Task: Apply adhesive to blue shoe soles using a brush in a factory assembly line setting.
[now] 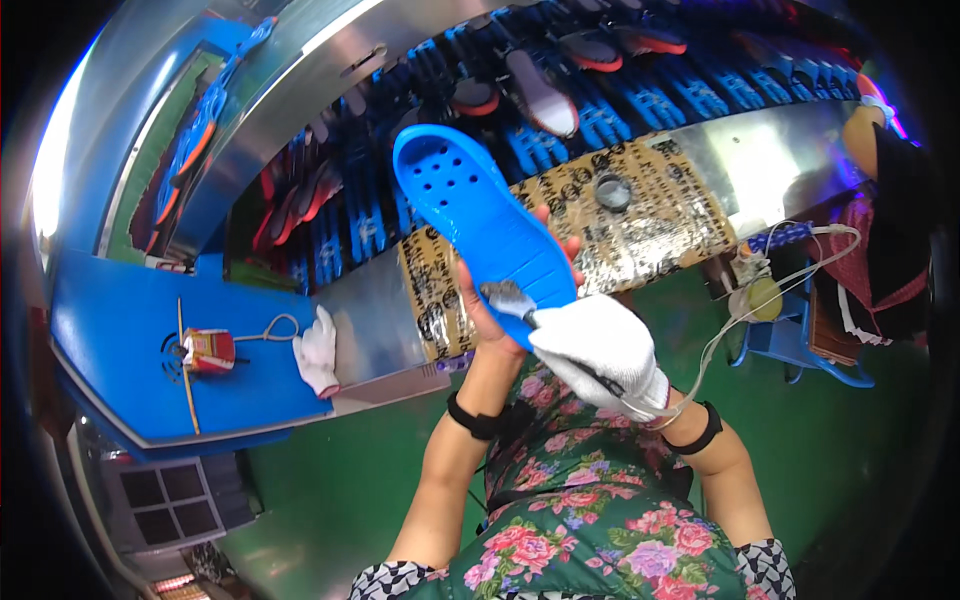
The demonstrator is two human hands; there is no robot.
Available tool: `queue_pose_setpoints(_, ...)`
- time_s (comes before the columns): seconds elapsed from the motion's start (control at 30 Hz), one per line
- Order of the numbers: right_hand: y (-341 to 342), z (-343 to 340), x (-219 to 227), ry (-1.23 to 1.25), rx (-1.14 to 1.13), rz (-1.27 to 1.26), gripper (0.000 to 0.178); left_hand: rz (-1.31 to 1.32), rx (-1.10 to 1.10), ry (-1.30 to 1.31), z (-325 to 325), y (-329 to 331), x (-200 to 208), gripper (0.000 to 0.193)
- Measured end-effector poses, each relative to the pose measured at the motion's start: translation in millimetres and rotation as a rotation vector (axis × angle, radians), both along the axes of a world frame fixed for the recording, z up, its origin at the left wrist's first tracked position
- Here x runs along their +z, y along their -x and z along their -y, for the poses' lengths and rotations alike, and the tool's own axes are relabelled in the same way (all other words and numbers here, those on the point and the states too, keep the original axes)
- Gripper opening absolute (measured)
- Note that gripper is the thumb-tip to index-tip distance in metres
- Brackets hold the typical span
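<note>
My bare left hand [484, 310] grips a blue perforated sole [490, 235]; my white-gloved right hand [595, 345] pinches a grey-bristled brush [507, 297] on it, seemingly mid-brushing.

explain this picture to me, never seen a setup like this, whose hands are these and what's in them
There is no robot: these are a person's own hands, seen from a wide fisheye camera on their head looking down, so straight edges bend. The bare left hand holds a blue sole with holes at its far end. The right hand, in a white glove, grips a brush over the near end. Beyond, brown sheeting covers part of a metal ledge, with a small round object on it.
</note>
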State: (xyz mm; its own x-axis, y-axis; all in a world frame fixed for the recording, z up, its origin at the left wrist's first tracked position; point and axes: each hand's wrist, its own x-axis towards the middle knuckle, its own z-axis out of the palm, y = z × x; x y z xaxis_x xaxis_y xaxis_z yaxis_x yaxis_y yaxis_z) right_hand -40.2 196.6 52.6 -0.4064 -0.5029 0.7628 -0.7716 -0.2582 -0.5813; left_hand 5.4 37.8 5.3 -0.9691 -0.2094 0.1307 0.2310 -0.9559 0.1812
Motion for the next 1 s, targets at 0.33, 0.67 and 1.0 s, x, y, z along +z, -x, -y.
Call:
queue_pose_setpoints(0.33,-18,-5,-4,-0.046,0.092,0.059,0.028,-0.054,-0.039,0.036,12,-16,-9,0.099)
queue_pose_setpoints(0.67,-14,-12,-12,-0.09,0.169,-0.022,0.028,-0.037,-0.106,0.087,22,-17,-10,0.108)
queue_pose_setpoints(1.0,-19,-16,-15,-0.097,0.218,0.163,0.022,0.021,-0.204,0.093,29,-22,4,0.11)
